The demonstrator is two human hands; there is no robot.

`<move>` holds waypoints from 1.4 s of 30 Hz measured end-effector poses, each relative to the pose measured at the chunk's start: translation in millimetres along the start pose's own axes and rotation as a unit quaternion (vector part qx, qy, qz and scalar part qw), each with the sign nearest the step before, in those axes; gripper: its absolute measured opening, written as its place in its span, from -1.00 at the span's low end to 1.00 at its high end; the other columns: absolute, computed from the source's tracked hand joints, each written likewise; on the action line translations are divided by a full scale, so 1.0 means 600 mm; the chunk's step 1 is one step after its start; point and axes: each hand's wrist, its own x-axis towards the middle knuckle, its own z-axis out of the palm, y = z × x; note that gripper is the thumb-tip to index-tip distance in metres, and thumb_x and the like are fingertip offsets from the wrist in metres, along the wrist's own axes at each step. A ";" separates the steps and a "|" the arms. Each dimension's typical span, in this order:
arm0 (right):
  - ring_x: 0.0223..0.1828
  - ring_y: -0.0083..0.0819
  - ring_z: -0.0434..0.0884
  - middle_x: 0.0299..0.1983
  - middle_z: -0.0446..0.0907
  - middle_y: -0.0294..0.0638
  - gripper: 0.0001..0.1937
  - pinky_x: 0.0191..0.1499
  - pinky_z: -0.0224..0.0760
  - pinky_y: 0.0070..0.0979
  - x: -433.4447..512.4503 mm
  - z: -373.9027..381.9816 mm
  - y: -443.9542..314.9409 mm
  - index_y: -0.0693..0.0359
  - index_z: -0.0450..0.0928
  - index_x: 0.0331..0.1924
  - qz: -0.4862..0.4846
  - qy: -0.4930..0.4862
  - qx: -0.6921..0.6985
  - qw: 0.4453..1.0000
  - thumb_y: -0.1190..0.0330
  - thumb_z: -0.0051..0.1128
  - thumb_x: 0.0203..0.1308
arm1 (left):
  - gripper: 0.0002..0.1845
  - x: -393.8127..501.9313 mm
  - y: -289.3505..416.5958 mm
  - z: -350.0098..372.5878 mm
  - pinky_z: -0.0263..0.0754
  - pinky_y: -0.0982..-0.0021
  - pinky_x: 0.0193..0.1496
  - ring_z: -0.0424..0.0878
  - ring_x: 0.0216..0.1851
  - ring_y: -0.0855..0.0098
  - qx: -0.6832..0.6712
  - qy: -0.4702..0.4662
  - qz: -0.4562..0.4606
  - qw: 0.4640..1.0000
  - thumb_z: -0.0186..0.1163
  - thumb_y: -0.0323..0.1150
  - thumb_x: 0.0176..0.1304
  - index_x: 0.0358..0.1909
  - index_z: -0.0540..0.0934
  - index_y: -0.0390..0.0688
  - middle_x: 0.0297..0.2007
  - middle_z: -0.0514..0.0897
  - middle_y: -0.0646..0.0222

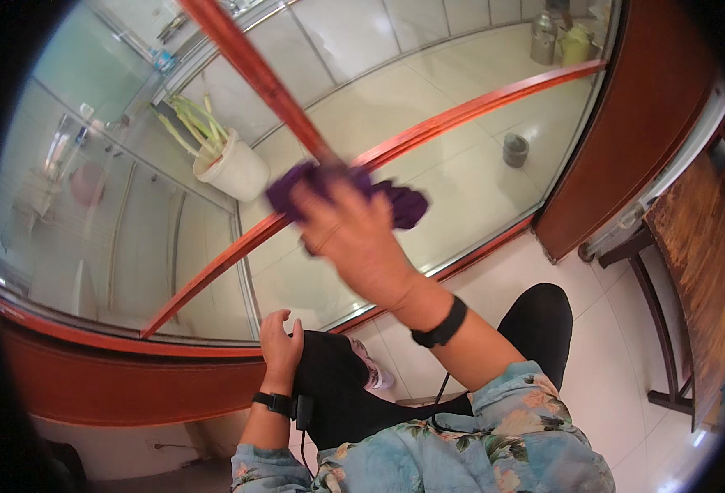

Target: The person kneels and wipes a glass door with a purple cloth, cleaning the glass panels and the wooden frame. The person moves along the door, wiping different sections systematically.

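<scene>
My right hand (pixel 353 237) presses a crumpled purple cloth (pixel 405 203) against the red wooden bars of a glass door. The cloth covers the joint where the upright bar (pixel 264 80) meets the crossbar (pixel 485 105). Motion blurs both the hand and the cloth. Lower down, my left hand (pixel 280 339) rests by my bent knee, near the bottom of the glass, its fingers slightly curled and apart with nothing held. Clear glass panes (pixel 362 271) fill the frame above and below the crossbar.
Behind the glass, a white bucket (pixel 236 169) holds green stalks, and a small dark pot (pixel 515 150) sits on the tiled floor. A thermos flask (pixel 543 38) stands farther back. At right is a worn wooden table (pixel 701 265); a red-brown door frame (pixel 639 123) rises beside it.
</scene>
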 end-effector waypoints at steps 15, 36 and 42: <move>0.29 0.11 0.37 0.34 0.38 -0.04 -0.36 0.32 0.22 -0.07 0.149 -0.107 0.035 0.14 0.55 0.06 -0.036 0.053 -0.070 0.995 0.68 0.25 -0.31 | -0.67 -0.029 -0.031 -0.002 0.41 0.13 0.08 0.52 0.01 0.08 -0.019 0.067 -0.001 0.998 0.32 -0.34 0.12 -0.07 0.57 -0.20 -0.13 0.63 0.16; 0.38 -0.44 0.32 0.26 0.46 -0.50 -0.59 0.46 0.09 -0.20 0.002 0.055 -0.123 0.02 0.56 0.15 -0.378 -0.247 -0.117 0.884 0.26 0.17 0.18 | -0.64 -0.049 -0.031 0.002 0.40 0.15 0.11 0.51 0.04 0.15 -0.027 0.104 -0.057 0.993 0.34 -0.31 0.10 -0.07 0.55 -0.18 -0.11 0.61 0.23; 0.42 -0.21 0.29 0.35 0.39 -0.37 -0.62 0.32 0.15 -0.09 0.244 -0.070 -0.091 -0.01 0.60 0.05 -0.244 -0.027 -0.162 0.956 0.47 0.11 0.10 | -0.72 -0.070 -0.062 -0.019 0.41 0.14 0.04 0.53 -0.01 0.15 0.012 0.117 -0.050 0.992 0.28 -0.34 0.13 -0.12 0.56 -0.16 -0.17 0.62 0.25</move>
